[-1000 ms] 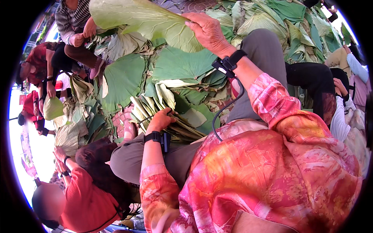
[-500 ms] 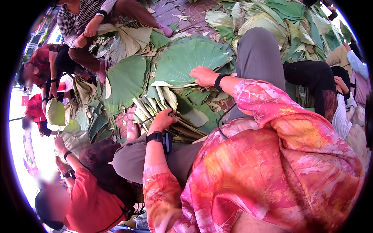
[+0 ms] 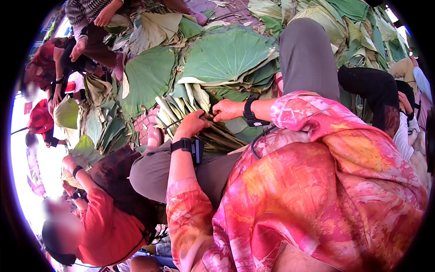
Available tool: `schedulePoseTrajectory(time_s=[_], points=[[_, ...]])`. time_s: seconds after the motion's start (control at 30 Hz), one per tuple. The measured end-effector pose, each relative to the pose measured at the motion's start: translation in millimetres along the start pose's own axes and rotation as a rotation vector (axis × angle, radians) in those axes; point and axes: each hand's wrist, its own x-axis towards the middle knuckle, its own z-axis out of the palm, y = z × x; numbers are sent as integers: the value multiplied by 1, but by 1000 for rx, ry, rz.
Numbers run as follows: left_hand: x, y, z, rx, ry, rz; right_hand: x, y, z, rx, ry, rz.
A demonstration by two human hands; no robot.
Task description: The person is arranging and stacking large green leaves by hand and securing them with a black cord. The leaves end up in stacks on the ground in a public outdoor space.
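A bundle of folded lotus leaves point(image 3: 222, 139), pale green to tan, rests against my bent left leg. My left hand point(image 3: 192, 124) is closed over its top, fingers curled on the folded edges. Close by, my right hand point(image 3: 228, 109) has its fingers drawn together at the bundle's upper side, fingertips almost meeting those of the left. Whatever it pinches is too small to make out. Just beyond both hands lies a stack of broad green lotus leaves point(image 3: 226, 56), fanned flat with a pale folded edge toward me.
Another large green leaf point(image 3: 147, 77) spreads to the left of the stack. Heaped leaves point(image 3: 362, 34) lie at the far right. A person in red point(image 3: 113, 222) sits close on my left, and another in a striped top point(image 3: 84, 11) at the far left. Brick paving point(image 3: 231, 11) shows behind.
My right hand has left the near edge of the flat leaf stack and come down and left to the bundle. My left hand has shifted slightly up and stays on the folded leaves.
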Motion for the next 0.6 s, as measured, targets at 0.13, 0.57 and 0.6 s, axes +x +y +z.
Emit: schedulePoseTrajectory(time_s=[0.13,0.57,0.6], points=[[3,8,0,25,-4,26,17,37,5,-44,147,-1],[-2,4,-2,-27,10,-3,2,15,-46,826,53,381],[0,2,-2,-25,16,9,2,13,-54,881,53,336]])
